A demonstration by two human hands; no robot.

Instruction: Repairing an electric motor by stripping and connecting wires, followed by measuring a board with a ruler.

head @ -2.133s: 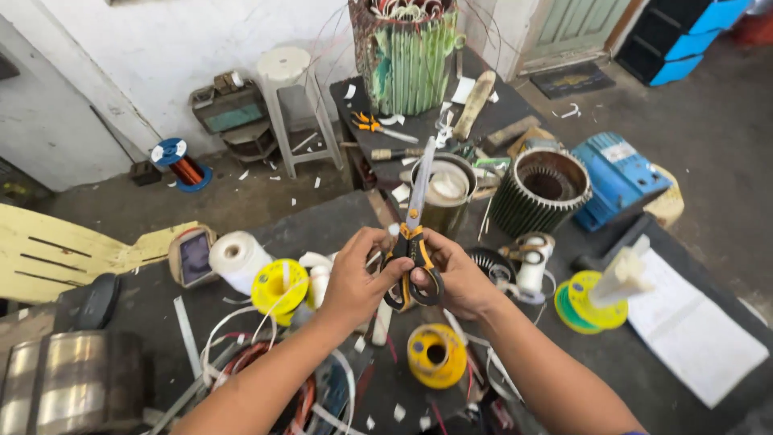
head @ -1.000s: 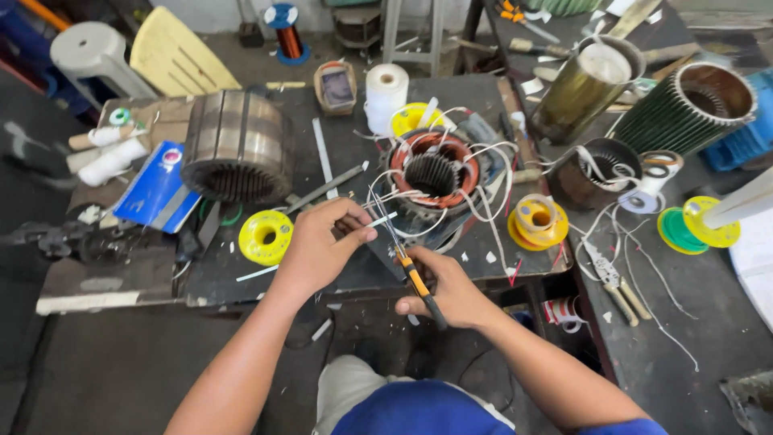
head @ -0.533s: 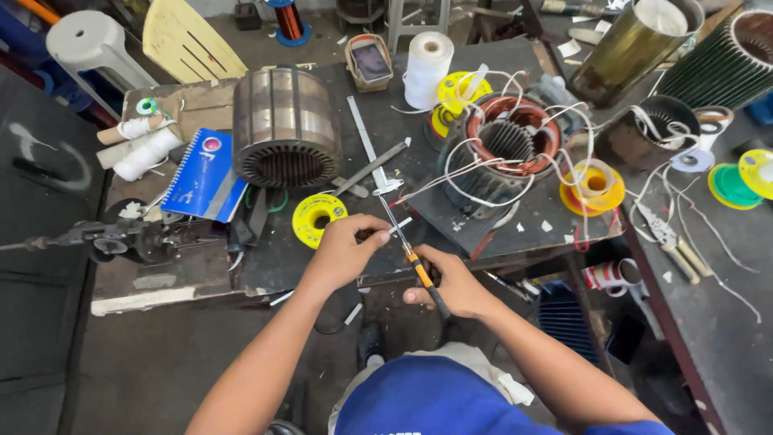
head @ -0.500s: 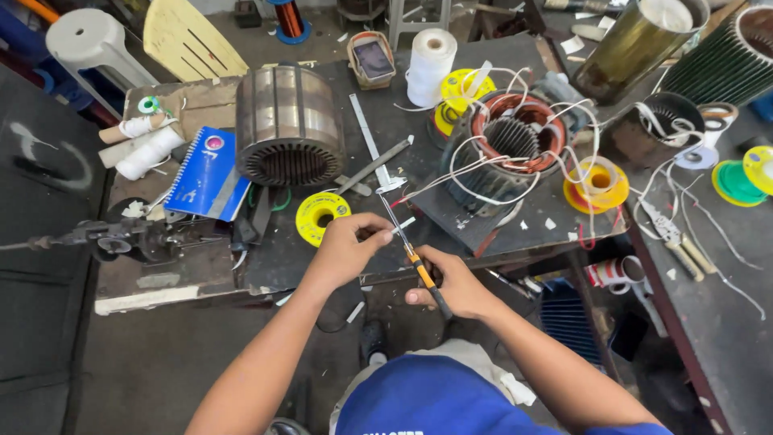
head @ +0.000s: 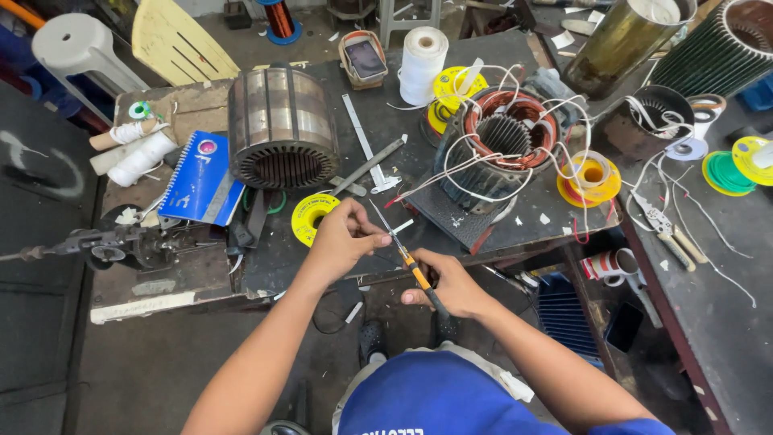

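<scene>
Left hand (head: 342,242) fingers pinched a white wire (head: 403,225) | right hand (head: 451,283) gripped orange-handled pliers (head: 415,274) at surface (head: 201,282) edge | since 0.5 s earlier, hands unchanged; stator (head: 503,141) behind.

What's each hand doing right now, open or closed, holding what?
Left hand: closed, fingers pinching a thin wire at the tip of the tool.
Right hand: closed around the orange-and-black handle of a slim hand tool.

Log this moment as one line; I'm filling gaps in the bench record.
left hand: pinching a thin wire end | right hand: gripping orange-handled tool | tool tip at left fingers | wound stator beyond on workbench
</scene>
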